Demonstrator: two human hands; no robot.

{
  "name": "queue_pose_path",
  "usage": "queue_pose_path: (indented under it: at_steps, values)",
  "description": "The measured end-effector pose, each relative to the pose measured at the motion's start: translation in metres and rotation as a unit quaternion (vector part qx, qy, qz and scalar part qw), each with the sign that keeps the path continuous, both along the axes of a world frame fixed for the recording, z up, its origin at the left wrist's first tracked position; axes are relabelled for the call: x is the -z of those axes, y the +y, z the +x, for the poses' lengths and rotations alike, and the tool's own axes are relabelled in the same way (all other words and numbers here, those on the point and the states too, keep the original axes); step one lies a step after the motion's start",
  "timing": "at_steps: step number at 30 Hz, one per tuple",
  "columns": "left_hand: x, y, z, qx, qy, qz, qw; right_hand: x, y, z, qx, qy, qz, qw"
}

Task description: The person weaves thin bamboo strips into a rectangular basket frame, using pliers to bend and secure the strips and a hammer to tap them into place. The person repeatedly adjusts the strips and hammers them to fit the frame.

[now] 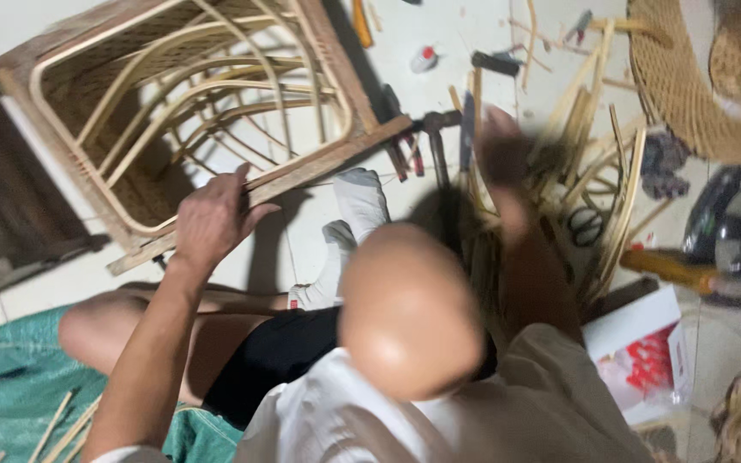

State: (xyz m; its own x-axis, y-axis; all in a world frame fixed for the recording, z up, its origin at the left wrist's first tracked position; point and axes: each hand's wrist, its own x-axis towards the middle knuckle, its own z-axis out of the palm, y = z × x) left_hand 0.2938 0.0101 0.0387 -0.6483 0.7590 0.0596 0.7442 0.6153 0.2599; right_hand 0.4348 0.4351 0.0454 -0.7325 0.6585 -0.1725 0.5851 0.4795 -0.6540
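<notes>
My left hand [212,219] grips the near wooden rail of a rattan chair frame [190,94] that lies tipped on the pale floor, its curved cane ribs showing inside. My right hand [501,150] is blurred and hovers over a heap of loose cane strips [593,171], next to a hammer [435,137]. Whether it holds anything cannot be made out. A foot in a white sock [349,223] rests on the floor between the hands, and a bare knee [409,309] rises in front of me.
Red-handled pliers [406,156] and scissors [587,225] lie among the strips. A woven basket [688,77] stands at the top right, above a dark glossy round object [735,227]. A white box with red print [645,351] and a green sack [10,377] lie near me.
</notes>
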Motion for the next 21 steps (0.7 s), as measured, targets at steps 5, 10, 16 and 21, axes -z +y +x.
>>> queue_pose_path:
  at_steps: [5,10,16,21]
  values:
    - [0.003,0.0,-0.013,-0.002,-0.037,0.023,0.999,-0.093,-0.057,0.08,-0.433,-0.111,-0.383,0.809]
    - [0.011,0.003,-0.023,-0.02,-0.102,-0.022,0.994,-0.121,-0.049,0.039,-0.45,-0.252,-0.444,0.733]
    - [0.007,0.005,-0.029,-0.009,-0.088,0.058,0.994,-0.079,-0.021,0.037,-0.467,-0.282,-0.494,0.676]
    - [0.006,0.009,-0.029,-0.025,-0.158,-0.023,0.987,-0.066,0.014,0.047,-0.17,-0.261,-0.223,0.924]
